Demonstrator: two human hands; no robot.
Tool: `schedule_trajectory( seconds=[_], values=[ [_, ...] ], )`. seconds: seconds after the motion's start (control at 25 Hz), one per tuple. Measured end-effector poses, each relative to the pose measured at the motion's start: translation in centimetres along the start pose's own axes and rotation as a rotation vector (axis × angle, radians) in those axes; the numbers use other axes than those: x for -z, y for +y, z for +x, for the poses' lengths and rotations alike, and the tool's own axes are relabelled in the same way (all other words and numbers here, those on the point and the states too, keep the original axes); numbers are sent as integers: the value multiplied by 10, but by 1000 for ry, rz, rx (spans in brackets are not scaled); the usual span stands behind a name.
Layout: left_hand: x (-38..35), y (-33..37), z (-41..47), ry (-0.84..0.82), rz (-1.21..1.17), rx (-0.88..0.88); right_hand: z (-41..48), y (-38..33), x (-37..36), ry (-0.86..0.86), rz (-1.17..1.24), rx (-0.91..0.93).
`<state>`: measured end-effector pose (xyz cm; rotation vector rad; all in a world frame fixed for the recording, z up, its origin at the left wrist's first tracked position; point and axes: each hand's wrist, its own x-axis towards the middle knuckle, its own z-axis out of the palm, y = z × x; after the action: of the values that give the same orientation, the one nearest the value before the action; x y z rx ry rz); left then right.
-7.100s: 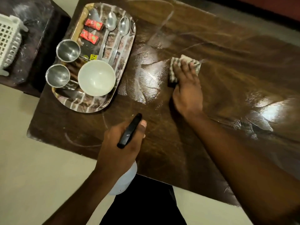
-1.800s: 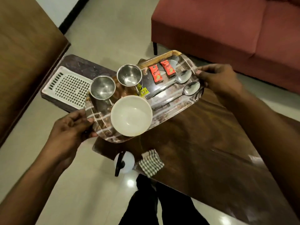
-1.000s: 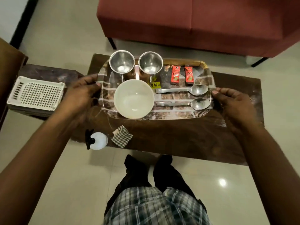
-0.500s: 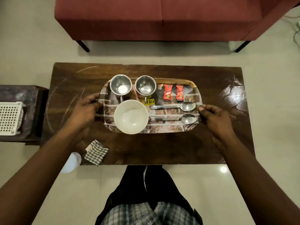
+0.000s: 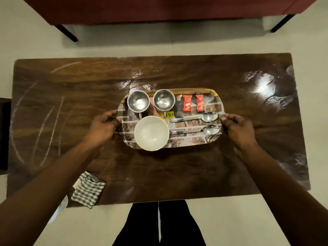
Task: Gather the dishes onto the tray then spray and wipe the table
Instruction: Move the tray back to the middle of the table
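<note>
Head view: the tray sits mid-table between both hands, left hand gripping its left end, right hand its right end. It carries 2 steel cups, 1 white bowl, 2 spoons, 2 red sachets.

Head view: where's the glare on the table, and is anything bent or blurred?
Head view: strong glare on the table's far right corner, a fainter sheen just behind the tray; wide-angle lens bows the table edges; dishes read sharp; forearms loom large at the bottom corners; left hand and right hand show slight softness.
</note>
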<state>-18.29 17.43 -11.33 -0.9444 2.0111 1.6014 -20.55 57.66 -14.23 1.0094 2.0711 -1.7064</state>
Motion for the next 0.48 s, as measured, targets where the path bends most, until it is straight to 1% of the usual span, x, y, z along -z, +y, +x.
schedule_trajectory(
  seconds=[0.24,0.48],
  values=[
    [-22,-25,57,4,4,36,49,38,-14,31,-69,-55],
    [-38,-30,73,-3,-15,63,60,47,-18,72,-97,-60]
  ],
)
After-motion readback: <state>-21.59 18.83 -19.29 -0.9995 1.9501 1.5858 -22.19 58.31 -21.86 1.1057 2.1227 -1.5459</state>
